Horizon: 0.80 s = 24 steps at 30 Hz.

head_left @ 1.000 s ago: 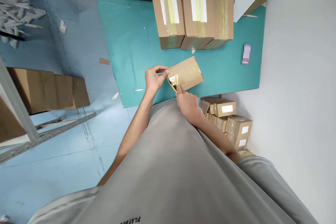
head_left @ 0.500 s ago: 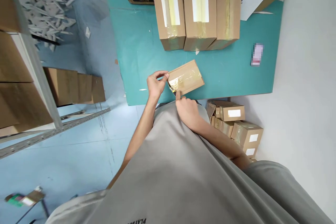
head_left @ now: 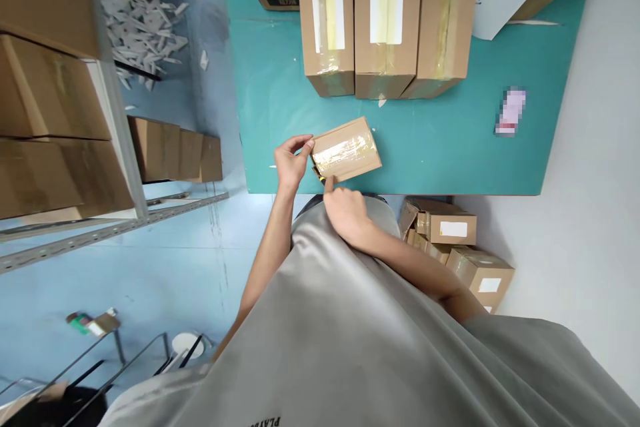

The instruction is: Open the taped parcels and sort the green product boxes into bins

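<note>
Item: one small, flat cardboard carton [head_left: 353, 135], lying slantwise near the front edge of the teal surface [head_left: 450, 160]. Condition: part-opened, by my reading; the end at my left shows a dark gap at its near corner. Outstanding: glossy clear packing tape [head_left: 343, 155] spans most of the upper face, which lies flat and closed; contents not visible.

Left hand [head_left: 291, 163]: thumb and forefinger pinched together on the carton's far left corner, steadying it; remaining fingers loosely bent.

Right hand [head_left: 350, 213]: fingers curled together, clamped on a small yellow-and-black cutter [head_left: 321, 179], mostly hidden; forefinger extended along it, its tip at the near left corner, beside the gap. Whether the blade sits in the cardboard, I cannot tell.

Adjacent stock, beyond the carton: three taped upright boxes in a row, namely left box [head_left: 310, 33], middle box [head_left: 363, 33] and right box [head_left: 460, 27], all closed; white labels on the left and middle ones. Far right of the surface: one pixelated pink-and-white item [head_left: 513, 107], untouched.
</note>
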{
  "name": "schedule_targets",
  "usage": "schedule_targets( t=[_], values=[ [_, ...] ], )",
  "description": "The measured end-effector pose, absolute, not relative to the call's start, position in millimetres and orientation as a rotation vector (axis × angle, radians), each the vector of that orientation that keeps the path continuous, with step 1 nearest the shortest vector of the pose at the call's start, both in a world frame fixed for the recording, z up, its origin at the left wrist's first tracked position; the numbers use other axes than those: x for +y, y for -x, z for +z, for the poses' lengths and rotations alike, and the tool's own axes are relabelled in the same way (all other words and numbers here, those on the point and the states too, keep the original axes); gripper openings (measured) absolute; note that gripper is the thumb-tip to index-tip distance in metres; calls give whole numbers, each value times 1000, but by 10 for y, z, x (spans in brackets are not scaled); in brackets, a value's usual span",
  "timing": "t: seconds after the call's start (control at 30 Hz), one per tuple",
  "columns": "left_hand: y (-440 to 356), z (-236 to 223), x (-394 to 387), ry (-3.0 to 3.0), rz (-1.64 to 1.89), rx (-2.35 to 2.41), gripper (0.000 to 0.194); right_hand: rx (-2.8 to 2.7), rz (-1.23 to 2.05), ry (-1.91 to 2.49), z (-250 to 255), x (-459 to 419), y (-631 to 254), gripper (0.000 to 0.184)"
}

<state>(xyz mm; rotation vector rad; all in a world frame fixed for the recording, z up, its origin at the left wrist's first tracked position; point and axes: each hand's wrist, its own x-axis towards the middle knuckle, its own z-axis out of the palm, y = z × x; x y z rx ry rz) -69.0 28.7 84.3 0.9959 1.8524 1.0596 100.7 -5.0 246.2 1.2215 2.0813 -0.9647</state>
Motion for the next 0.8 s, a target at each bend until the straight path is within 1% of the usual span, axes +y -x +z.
schedule_targets(
  t=[0.07,0.13,0.2,0.27,0.37,0.5,0.63,0.8],
  values=[
    [671,876,261,-1013,1038,1864,45,2105,-971,-1345,2499,-61,-1262,61],
    [604,949,217,-1054,1013,1913,50,2104,-924,-1565,2483,-1,-1545,60],
    [480,1059,181,-1164,977,1989,52,2056,-843,-1822,2382,114,-1787,61],
    [308,1182,176,-1358,912,2018,52,2000,-853,-1981,2209,216,-1947,62],
    [41,1308,228,-1679,733,1845,49,1989,-1023,-2045,1948,224,-2026,59],
    [-122,1281,306,-1856,563,1639,48,2028,-1142,-2149,1790,57,-1964,55],
    [-79,1183,313,-1928,551,1600,48,2070,-1022,-2219,1806,27,-1915,56],
    [-62,1155,306,-1950,558,1568,49,2039,-857,-2082,1930,104,-1869,58]
  ],
)
